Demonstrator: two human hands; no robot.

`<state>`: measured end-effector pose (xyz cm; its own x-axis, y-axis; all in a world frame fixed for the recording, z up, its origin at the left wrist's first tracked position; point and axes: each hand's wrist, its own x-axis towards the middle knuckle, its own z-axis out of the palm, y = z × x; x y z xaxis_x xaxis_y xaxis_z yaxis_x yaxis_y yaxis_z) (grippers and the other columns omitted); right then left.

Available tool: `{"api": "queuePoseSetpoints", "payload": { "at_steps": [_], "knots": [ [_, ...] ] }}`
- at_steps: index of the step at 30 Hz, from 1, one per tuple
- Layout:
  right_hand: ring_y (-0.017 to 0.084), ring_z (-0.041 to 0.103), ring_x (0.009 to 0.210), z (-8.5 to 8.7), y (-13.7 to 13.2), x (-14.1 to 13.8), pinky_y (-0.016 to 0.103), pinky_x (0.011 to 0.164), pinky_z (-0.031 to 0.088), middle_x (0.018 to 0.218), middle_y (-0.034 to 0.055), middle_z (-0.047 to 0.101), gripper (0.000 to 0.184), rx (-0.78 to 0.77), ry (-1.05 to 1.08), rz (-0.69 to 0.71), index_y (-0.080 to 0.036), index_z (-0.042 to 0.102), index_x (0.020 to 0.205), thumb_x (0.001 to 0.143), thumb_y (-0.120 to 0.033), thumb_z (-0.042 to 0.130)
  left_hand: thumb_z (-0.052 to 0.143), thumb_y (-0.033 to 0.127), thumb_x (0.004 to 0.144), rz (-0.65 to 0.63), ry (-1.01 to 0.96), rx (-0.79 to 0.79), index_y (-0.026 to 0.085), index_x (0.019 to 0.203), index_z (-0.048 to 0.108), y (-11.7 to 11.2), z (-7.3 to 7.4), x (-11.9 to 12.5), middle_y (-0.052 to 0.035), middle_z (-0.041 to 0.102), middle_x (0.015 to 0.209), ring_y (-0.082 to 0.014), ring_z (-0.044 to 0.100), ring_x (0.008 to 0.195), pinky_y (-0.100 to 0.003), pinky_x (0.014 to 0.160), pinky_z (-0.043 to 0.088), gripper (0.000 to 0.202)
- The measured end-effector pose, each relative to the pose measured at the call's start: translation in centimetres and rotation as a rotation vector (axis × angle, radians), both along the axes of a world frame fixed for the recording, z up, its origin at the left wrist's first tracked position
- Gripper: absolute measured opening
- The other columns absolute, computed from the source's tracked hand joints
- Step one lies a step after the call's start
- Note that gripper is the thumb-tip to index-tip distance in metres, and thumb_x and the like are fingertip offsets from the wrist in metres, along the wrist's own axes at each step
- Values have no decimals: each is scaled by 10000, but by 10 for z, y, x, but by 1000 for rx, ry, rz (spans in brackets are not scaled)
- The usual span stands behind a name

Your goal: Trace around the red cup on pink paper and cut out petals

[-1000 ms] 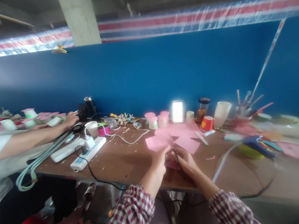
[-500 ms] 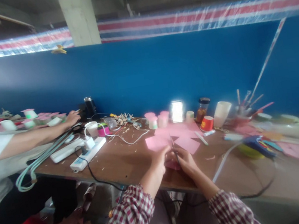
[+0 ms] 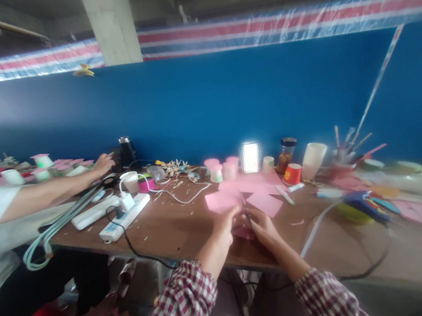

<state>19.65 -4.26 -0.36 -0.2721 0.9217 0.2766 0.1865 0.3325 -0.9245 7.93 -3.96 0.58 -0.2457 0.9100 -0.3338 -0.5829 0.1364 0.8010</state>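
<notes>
Close together above the table's front edge, my two hands work over a piece of pink paper [image 3: 246,233]. My left hand [image 3: 225,226] is closed on this paper, fingers bent toward the right hand. A slim dark tool with a thin pointed end, which looks like scissors [image 3: 243,201], is gripped in my right hand [image 3: 262,224]. Its lower part is hidden by the fingers. Just beyond the hands lie pink paper sheets [image 3: 223,200], with a loose square piece [image 3: 265,204] on the right. A pale pen-like stick [image 3: 285,195] rests beside them.
Pink-topped cups [image 3: 213,170], a bright blurred screen [image 3: 251,158], a dark-lidded jar [image 3: 287,154] and a red cup [image 3: 292,174] stand behind. Left are a power strip [image 3: 124,218] with cables and a co-worker's arm [image 3: 56,192]. A blue pouch [image 3: 366,206] lies right.
My hands stay almost in place over the pink paper. The co-worker's hand at the left has shifted slightly.
</notes>
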Motion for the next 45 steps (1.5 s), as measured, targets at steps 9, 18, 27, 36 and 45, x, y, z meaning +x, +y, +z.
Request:
{"api": "queuePoseSetpoints", "payload": {
  "at_steps": [9,18,27,36,45],
  "knots": [
    [200,626,620,-1,1,0,244,477,498,611,50,652,386,5,-2,16,-118,681,907,766,-456,558,731,176,555,-25,26,2,112,633,625,2,-2,-5,-43,639,535,-133,594,436,-198,390,453,146],
    [215,644,636,-1,0,-1,259,475,509,713,84,696,434,-7,-3,-21,-119,666,951,749,-487,556,736,207,569,-65,44,5,107,655,636,3,-4,-4,-46,628,503,-144,582,409,-218,383,447,165],
    [215,645,644,-3,1,0,267,497,515,735,85,698,457,0,-5,-27,-122,665,949,736,-512,561,767,236,538,-81,59,25,95,682,656,2,-4,-5,-58,646,536,-153,602,434,-226,416,472,230],
    [197,628,622,-4,3,1,255,493,510,719,79,688,406,25,-18,-21,-116,672,907,751,-473,559,757,202,535,-42,69,26,97,636,632,0,1,-5,-55,636,521,-152,592,422,-225,383,457,192],
    [188,622,589,1,-1,-1,248,472,501,708,75,687,421,11,-18,4,-120,674,909,751,-490,551,771,150,499,-22,92,26,97,665,647,0,3,-12,-53,659,593,-141,614,499,-214,446,474,214]
  ]
}}
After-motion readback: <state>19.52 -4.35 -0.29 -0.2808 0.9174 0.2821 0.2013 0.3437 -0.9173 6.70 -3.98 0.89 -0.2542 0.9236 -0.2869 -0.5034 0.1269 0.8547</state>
